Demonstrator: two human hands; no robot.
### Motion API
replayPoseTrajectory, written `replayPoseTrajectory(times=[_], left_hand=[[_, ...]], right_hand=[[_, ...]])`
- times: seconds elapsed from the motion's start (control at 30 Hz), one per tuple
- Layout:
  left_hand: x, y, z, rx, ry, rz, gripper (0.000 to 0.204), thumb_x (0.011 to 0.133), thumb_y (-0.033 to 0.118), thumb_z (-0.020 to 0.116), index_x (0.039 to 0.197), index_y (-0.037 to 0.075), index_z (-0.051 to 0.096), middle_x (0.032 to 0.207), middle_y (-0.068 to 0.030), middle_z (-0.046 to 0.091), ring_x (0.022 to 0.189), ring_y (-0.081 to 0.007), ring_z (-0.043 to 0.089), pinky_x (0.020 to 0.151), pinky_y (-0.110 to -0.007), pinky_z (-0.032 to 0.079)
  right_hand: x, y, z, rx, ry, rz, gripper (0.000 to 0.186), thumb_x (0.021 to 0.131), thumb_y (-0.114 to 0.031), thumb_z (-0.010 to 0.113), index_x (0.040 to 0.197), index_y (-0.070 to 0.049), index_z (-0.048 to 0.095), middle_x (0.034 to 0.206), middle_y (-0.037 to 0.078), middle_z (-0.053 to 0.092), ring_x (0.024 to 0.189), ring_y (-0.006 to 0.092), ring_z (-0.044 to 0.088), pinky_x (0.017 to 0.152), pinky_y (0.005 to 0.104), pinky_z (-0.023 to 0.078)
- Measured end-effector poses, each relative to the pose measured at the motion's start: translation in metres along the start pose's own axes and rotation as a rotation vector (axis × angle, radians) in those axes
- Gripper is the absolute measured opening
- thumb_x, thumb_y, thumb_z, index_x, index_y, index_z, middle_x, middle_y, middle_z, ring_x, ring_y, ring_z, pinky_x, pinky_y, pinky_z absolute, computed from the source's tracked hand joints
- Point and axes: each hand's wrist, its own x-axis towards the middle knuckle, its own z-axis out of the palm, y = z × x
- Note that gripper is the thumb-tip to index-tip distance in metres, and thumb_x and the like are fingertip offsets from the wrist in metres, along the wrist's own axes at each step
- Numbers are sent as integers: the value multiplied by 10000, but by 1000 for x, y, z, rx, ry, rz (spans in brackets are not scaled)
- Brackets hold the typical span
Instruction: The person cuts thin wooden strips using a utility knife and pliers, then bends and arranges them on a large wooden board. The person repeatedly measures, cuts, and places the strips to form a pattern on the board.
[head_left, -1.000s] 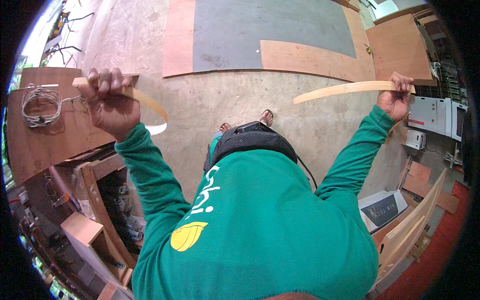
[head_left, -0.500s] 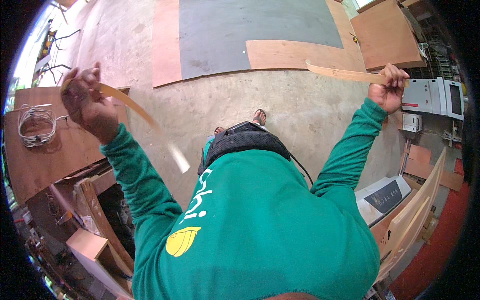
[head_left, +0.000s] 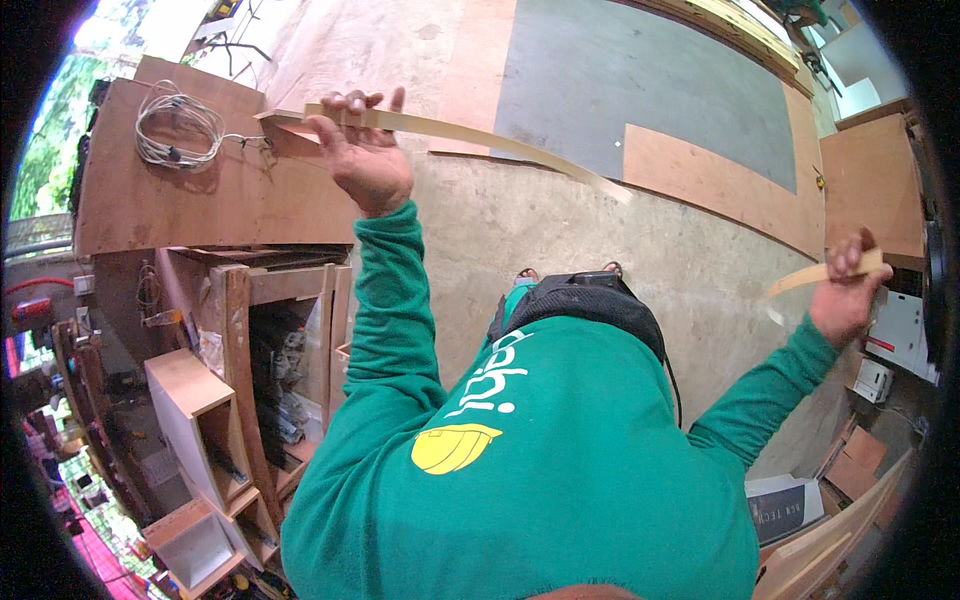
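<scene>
My left hand (head_left: 372, 168) is raised at the upper left, thumb and fingers gripping one end of a thin, pale wood strip (head_left: 480, 137). The strip reaches out to the right in a slight downward curve, its far end loose above the floor. Out at the right side, my right hand (head_left: 842, 292) pinches a second thin strip (head_left: 800, 279), whose visible free part is shorter and bends down toward its tip. A wide gap separates the two strips. Both forearms are in green sleeves.
Left of me, a coiled white cable (head_left: 180, 135) lies on a brown wooden board (head_left: 110, 205). Below it stand a wooden frame (head_left: 238, 350) and box-like pieces (head_left: 185, 415). A grey panel (head_left: 640, 90) with plywood edging (head_left: 700, 180) lies on the concrete floor (head_left: 450, 240). White equipment (head_left: 900, 335) stands at right.
My view has turned left. My left hand's strip has swung from hanging downward to reaching rightward. My right hand has lowered, and its strip now points down-left. Both hands keep their grip.
</scene>
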Motion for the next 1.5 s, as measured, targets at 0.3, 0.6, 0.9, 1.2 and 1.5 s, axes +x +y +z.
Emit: replayPoseTrajectory(times=[0.3, 0.6, 0.9, 1.2, 1.5], left_hand=[[-42, -33, -2, -211, 93, -320, 455, 1135, 539, 351, 1057, 158, 588, 947, -17, 589, 992, -260, 611, 1105, -710, 467], [-44, -35, 0, -496, 115, -464, 401, 1132, 487, 401, 1109, 143, 605, 918, -18, 589, 897, -229, 622, 1001, -588, 570], [33, -85, -37, -904, 100, -636, 634, 1070, 687, 344, 862, 120, 536, 687, 29, 418, 619, -137, 408, 515, -277, 367], [72, -67, -7, -1043, -34, -496, 568, 1073, 605, 287, 943, 138, 582, 738, 30, 473, 639, -145, 424, 547, -291, 415], [38, -32, 59, 115, -37, -25, 249, 1142, 314, 498, 1196, 79, 564, 1009, -124, 704, 1004, -273, 734, 850, -464, 671]], right_hand=[[-34, 124, 102, -1103, -777, 472, 586, 948, -496, 785, 1324, -53, 708, 945, 21, 663, 860, 132, 608, 819, 300, 518], [-52, 145, 129, -736, -630, 917, 604, 1061, -585, 583, 1258, -29, 717, 822, -26, 638, 701, 73, 492, 702, 249, 445], [-46, 142, 174, -504, -707, 731, 668, 1097, -567, 484, 1344, 36, 631, 969, 28, 649, 771, 100, 528, 707, 254, 459], [-60, 119, 237, -452, -930, 844, 378, 958, -306, 818, 1104, 8, 669, 904, 16, 669, 837, 98, 615, 723, 260, 507], [-26, 136, 187, -1352, -532, 179, 596, 1085, -498, 545, 1311, 49, 610, 1160, 245, 683, 1066, 391, 661, 958, 435, 519]])
